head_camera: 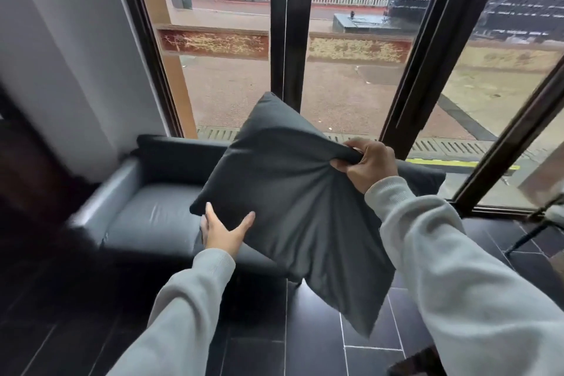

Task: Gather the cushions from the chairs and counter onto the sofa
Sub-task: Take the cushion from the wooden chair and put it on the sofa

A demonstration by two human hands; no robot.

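A dark grey square cushion [283,192] hangs tilted in the air in front of the dark leather sofa [152,210]. My right hand [367,163] is clenched on the cushion's upper right edge, bunching the fabric. My left hand [224,230] lies flat and spread against the cushion's lower left corner, fingers apart, supporting it from below. The cushion hides most of the sofa's right half. Only the left seat, left armrest and part of the backrest show.
The sofa stands against tall dark-framed windows [290,24] with a white wall [61,40] at the left. Dark tiled floor [305,345] lies under me. A thin metal leg of some stand [531,232] shows at the right edge.
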